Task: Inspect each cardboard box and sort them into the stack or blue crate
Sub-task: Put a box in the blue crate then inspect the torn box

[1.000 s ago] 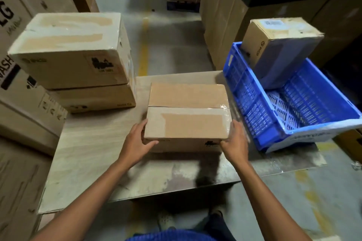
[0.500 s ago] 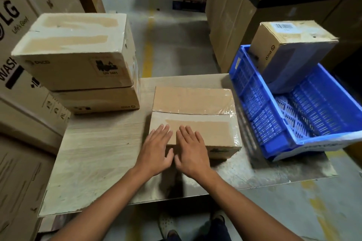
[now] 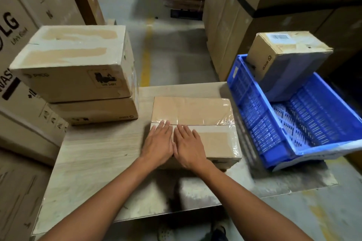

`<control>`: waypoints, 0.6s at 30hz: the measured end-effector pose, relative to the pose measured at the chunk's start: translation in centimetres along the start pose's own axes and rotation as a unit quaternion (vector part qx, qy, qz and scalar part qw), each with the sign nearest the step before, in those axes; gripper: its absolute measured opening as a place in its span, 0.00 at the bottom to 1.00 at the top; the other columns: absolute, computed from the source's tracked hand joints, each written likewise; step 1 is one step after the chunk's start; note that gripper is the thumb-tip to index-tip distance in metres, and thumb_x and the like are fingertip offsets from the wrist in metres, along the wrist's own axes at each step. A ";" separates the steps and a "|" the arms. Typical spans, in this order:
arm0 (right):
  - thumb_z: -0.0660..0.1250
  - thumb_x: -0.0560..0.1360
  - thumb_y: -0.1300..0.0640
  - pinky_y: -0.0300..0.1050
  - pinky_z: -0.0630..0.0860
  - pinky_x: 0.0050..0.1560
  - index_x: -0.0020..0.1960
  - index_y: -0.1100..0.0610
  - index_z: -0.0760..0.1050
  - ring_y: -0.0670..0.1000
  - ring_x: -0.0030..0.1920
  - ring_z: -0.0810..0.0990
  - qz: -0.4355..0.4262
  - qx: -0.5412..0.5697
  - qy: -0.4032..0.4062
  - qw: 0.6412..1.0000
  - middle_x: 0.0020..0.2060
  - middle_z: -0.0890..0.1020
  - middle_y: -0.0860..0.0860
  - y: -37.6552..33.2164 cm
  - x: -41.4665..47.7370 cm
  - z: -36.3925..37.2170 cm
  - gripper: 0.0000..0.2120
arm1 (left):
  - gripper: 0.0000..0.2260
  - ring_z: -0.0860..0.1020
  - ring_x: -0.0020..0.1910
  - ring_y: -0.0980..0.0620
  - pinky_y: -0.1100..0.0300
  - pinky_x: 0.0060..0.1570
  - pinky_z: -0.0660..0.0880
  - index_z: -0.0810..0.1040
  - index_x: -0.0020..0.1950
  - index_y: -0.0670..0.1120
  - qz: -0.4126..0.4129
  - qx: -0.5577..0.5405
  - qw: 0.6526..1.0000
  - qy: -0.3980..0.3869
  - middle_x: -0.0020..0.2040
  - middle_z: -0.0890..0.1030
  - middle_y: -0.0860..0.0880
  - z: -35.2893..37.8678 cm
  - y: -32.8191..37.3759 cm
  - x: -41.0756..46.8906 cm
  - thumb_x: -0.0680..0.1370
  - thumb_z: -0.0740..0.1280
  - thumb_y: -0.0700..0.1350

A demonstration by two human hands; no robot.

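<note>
On the desk [image 3: 94, 162] we count four boxes: two in the stack [image 3: 74, 60], one in the blue crate [image 3: 254, 123], and the middle box [image 3: 195, 111], lengthwise left-to-right, under our flat left hand [image 3: 158, 145] and right hand [image 3: 189, 146].

Blue crate [image 3: 254, 123] cut off at rt edge; box [image 3: 293, 68] label [image 3: 278, 36] unreadable.

Left grip [image 3: 158, 145] and right grip [image 3: 189, 148] lie flat, thumbs seemingly touching.
</note>
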State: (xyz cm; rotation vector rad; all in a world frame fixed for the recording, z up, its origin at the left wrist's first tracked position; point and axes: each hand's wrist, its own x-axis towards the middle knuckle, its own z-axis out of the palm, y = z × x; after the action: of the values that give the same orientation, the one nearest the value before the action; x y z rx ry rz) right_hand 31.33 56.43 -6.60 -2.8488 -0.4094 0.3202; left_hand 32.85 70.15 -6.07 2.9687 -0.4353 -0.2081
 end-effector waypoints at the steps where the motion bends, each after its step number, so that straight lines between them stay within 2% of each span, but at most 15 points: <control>1: 0.33 0.72 0.40 0.56 0.53 0.78 0.81 0.58 0.57 0.56 0.81 0.55 -0.007 0.008 0.000 1.000 0.80 0.59 0.55 0.3 0.3 -0.3 0.43 | 0.26 0.51 0.81 0.48 0.51 0.78 0.47 0.58 0.81 0.44 -0.009 0.006 1.000 -0.005 0.82 0.55 0.45 -0.1 0.3 0.3 0.83 0.54 0.48; 3: 0.36 0.72 0.40 0.56 0.56 0.77 0.80 0.57 0.60 0.56 0.80 0.58 -0.026 0.025 0.004 0.999 0.79 0.62 0.54 1.3 0.5 -0.9 0.43 | 0.25 0.53 0.81 0.46 0.49 0.78 0.50 0.59 0.80 0.44 -0.024 0.004 1.000 -0.011 0.81 0.57 0.44 -0.3 1.2 0.7 0.83 0.54 0.47; 5: 0.36 0.71 0.40 0.57 0.54 0.77 0.81 0.56 0.57 0.55 0.80 0.56 -0.034 0.012 0.005 0.999 0.80 0.60 0.53 2.3 0.2 -1.3 0.42 | 0.24 0.52 0.81 0.45 0.48 0.79 0.51 0.58 0.80 0.43 -0.022 -0.009 1.000 -0.017 0.81 0.56 0.43 -0.6 2.2 1.0 0.84 0.52 0.46; 8: 0.31 0.71 0.39 0.59 0.48 0.78 0.82 0.55 0.51 0.54 0.82 0.49 0.021 -0.018 0.004 1.000 0.82 0.52 0.54 4.3 -1.1 -1.4 0.43 | 0.24 0.49 0.81 0.47 0.47 0.79 0.48 0.54 0.82 0.44 0.035 -0.013 0.999 -0.027 0.82 0.52 0.44 -0.3 3.5 1.9 0.85 0.51 0.47; 12: 0.30 0.72 0.37 0.61 0.44 0.78 0.83 0.54 0.49 0.52 0.82 0.44 0.082 -0.028 0.011 0.996 0.82 0.47 0.53 6.9 -2.2 -1.2 0.43 | 0.24 0.46 0.81 0.47 0.46 0.79 0.45 0.53 0.82 0.45 0.072 -0.008 0.997 -0.028 0.83 0.49 0.45 1.1 5.4 3.2 0.85 0.50 0.47; 16: 0.31 0.71 0.37 0.60 0.45 0.78 0.82 0.54 0.51 0.51 0.82 0.47 0.075 -0.007 -0.007 0.997 0.82 0.50 0.52 7.4 -1.8 -1.5 0.44 | 0.24 0.48 0.81 0.47 0.47 0.79 0.46 0.55 0.82 0.46 0.048 -0.002 0.998 -0.045 0.83 0.50 0.45 1.7 5.9 4.0 0.85 0.50 0.48; 18: 0.37 0.75 0.38 0.57 0.46 0.78 0.82 0.53 0.53 0.51 0.82 0.49 0.053 0.000 -0.014 0.998 0.82 0.52 0.51 8.3 -1.7 -2.4 0.39 | 0.24 0.50 0.81 0.45 0.46 0.78 0.49 0.57 0.81 0.45 0.043 -0.001 0.998 -0.041 0.82 0.52 0.45 1.1 6.6 4.3 0.86 0.50 0.50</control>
State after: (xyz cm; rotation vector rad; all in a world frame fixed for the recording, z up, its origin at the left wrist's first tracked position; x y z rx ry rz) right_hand 32.35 47.72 -6.28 -2.8743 -0.2632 0.3795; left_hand 34.90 62.49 -6.69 2.9406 -0.5699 -0.3223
